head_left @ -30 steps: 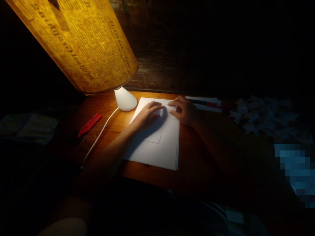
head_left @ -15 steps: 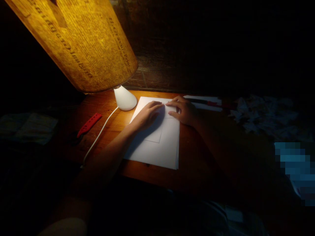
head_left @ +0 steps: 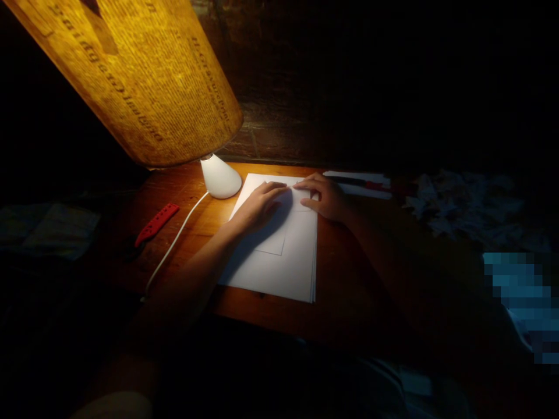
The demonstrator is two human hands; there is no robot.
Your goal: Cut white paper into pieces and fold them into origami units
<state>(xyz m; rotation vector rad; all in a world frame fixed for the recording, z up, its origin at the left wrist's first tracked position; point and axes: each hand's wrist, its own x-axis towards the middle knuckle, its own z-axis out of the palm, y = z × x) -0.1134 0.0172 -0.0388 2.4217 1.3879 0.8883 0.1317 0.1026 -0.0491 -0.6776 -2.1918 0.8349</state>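
Observation:
A stack of white paper [head_left: 271, 276] lies on the wooden table, with thin straight lines drawn on the top sheet. My left hand [head_left: 261, 203] rests on the upper part of this sheet, fingers stretched out towards the right and casting a shadow below. At the upper right corner of the stack, my right hand [head_left: 323, 196] lies with its fingers apart, thumb below and fingertips pointing left. The fingertips of both hands nearly meet near the sheet's top edge. Whether anything thin lies under them is too small to tell.
A lit lamp with a printed yellow shade [head_left: 148, 81] and white base [head_left: 222, 177] stands at the left; its white cord [head_left: 174, 244] crosses the table [head_left: 253, 311]. A red-handled tool [head_left: 156, 224] lies left. More papers [head_left: 364, 176] and crumpled white pieces [head_left: 463, 201] lie right.
The whole view has shifted very slightly. Both hands stay in nearly the same place on the paper, with no clear finger movement.

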